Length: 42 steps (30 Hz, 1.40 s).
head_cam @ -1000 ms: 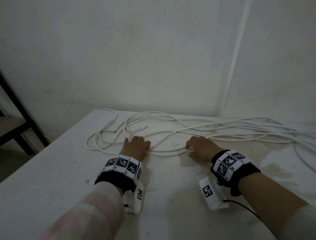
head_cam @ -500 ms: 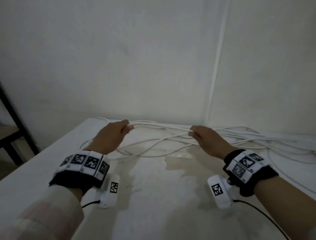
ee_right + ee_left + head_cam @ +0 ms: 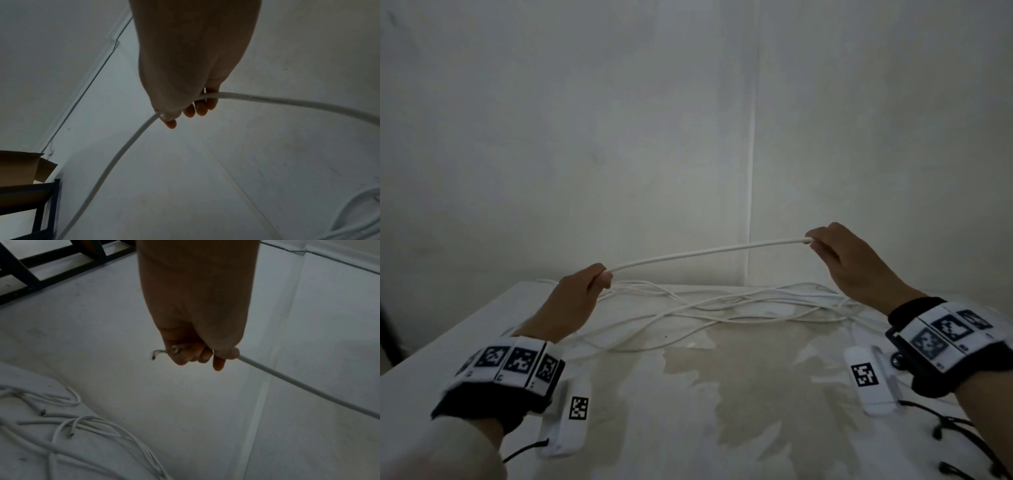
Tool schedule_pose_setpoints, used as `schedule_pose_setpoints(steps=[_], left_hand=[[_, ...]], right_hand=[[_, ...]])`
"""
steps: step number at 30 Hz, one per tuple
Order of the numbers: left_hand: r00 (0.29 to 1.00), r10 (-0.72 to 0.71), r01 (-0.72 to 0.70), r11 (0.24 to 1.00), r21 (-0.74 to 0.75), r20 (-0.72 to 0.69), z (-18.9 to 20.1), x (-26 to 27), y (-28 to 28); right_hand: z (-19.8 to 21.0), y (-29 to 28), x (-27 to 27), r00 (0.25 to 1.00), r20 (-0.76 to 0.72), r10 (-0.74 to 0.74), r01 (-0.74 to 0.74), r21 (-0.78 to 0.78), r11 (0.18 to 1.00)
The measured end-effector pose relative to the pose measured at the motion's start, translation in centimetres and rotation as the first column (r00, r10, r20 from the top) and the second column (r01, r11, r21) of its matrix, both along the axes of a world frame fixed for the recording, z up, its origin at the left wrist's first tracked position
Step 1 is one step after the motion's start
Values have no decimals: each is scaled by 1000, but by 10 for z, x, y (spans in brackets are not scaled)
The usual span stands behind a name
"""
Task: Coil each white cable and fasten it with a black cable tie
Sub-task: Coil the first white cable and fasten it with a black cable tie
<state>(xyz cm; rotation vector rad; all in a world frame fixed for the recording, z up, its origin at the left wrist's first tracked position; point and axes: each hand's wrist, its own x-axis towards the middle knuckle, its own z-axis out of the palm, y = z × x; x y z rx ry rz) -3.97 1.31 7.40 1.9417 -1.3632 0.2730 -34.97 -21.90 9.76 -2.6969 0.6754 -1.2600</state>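
Note:
One white cable [image 3: 705, 253] stretches in the air between my two hands above the table. My left hand [image 3: 599, 275] grips its end in curled fingers; in the left wrist view the frayed cable tip [image 3: 157, 352] sticks out of the left hand [image 3: 197, 353] and the cable [image 3: 298, 382] runs off right. My right hand [image 3: 815, 241] holds the cable higher up; in the right wrist view the cable [image 3: 123, 151] passes through the right hand [image 3: 185, 107] and trails away on both sides. No black cable tie shows in any view.
A loose tangle of several white cables [image 3: 722, 308] lies across the far side of the white table [image 3: 688, 428], near the wall. A dark metal frame [image 3: 30, 272] stands left of the table. A cardboard box [image 3: 20, 167] sits on a dark shelf.
Both hands have risen from the table with one cable and moved apart, the right hand higher. The cable now hangs nearly taut between them.

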Motion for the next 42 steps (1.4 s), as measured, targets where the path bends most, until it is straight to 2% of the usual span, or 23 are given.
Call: schedule_pose_setpoints(steps=[4,7,9,12,15,19,21,24,28,32,35,39,42], left_hand=[[991,31,-29,999,18,-131,0,-8,-5],[964,25,-51,994,-92,-263,1,-10,-2],[957,26,-73,986,-153,-290,1,-9,1],[954,23,-86,976,-201,-299,4,-11,-1],[934,-29,-79,955,-285,-356,9,-19,-7],[948,-55,-56,940,-337,-312,13,-29,-15],[966,-56,-28,948,-316,-253,11,-34,-19],[979,-82,33,968,-249,-185,7,-44,-23],[976,-143,124,985,-123,-161,1,-57,-29],[968,-190,188,982,-30,-163,-8,-70,-35],[959,-189,200,979,29,-209,-9,-74,-35],[867,-232,232,971,-55,-440,-4,-84,-35],[807,-293,267,955,-125,-513,0,-90,-36]], right_hand=[[-4,-4,7,999,43,-16,14,44,999],[-11,1,14,996,-83,-28,30,27,999],[-15,4,18,987,-139,-79,64,-114,991],[-23,5,30,970,-190,-151,74,-363,929],[-28,15,45,960,-227,-166,36,-488,872],[-29,27,64,941,-303,-154,-59,-591,804],[-31,29,74,946,-311,-97,-138,-652,745],[-32,40,87,953,-303,13,-225,-678,700],[-33,62,100,949,-256,184,-310,-652,692],[-24,76,109,925,-158,345,-377,-485,789],[-16,70,112,924,-107,366,-380,-344,859],[-9,64,113,938,-95,334,-346,-201,916],[-6,65,113,938,-77,337,-344,-119,931]])
